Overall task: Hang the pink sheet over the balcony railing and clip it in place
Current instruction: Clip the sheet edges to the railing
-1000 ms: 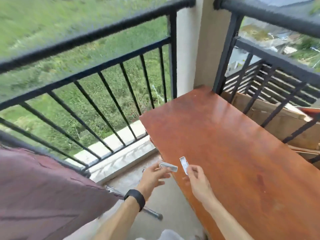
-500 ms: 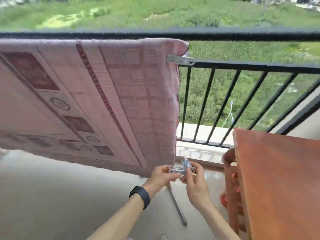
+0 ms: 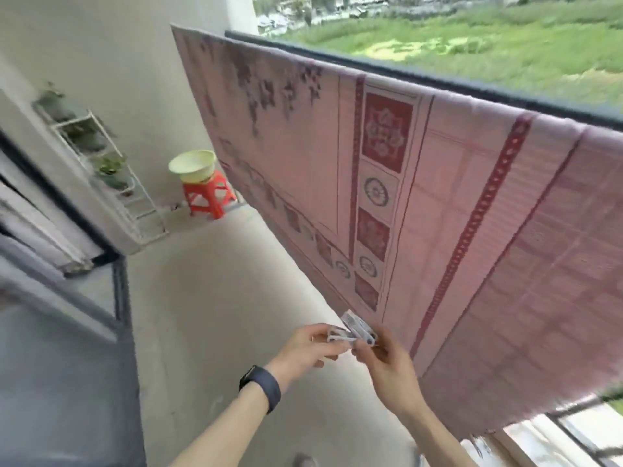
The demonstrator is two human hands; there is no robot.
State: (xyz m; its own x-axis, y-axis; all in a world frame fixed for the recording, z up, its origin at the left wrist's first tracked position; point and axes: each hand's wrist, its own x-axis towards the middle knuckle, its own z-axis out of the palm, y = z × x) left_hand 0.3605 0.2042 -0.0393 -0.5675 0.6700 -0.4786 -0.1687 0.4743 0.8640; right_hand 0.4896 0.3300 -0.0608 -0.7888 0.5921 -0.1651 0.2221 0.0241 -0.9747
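Head view (only view).

Obs: pink sheet point(image 3: 438, 197) is draped over the balcony railing point(image 3: 505, 97). Its fold lies along the dark top rail and the patterned face hangs down on the balcony side. No clip is visible on the stretch of rail in frame, and the right end of the sheet is cut off by the frame edge.

Hands: both are low and centre, in front of the sheet's lower edge and well below the rail. The left hand point(image 3: 310, 348) pinches one end of the pale clips point(image 3: 354, 333) between thumb and fingertips. The right hand point(image 3: 387, 365) pinches the other end, fingers curled. The clips look like two pieces touching or hooked together; blur prevents a firm count. There is a dark band point(image 3: 261, 387) on the left wrist.

Surroundings: red stool point(image 3: 209, 195) with a pale basin point(image 3: 192, 165) on top in the far corner; white plant rack point(image 3: 111, 170) against the wall.

Judgement: the step in hand is separating one clip for use. Draping appears done; clipping of this visible stretch is not.

Notes on doing it well:
- Pull the clips apart with a short twist, keeping both pinches firm, because a dropped clip could go through the railing.
- Keep the spare in one hand and open the other clip fully before raising it.
- Seat the clip over the fold so it bites both layers and the rail, near the sheet's free end.
- Check that the fold has not slipped before letting go.
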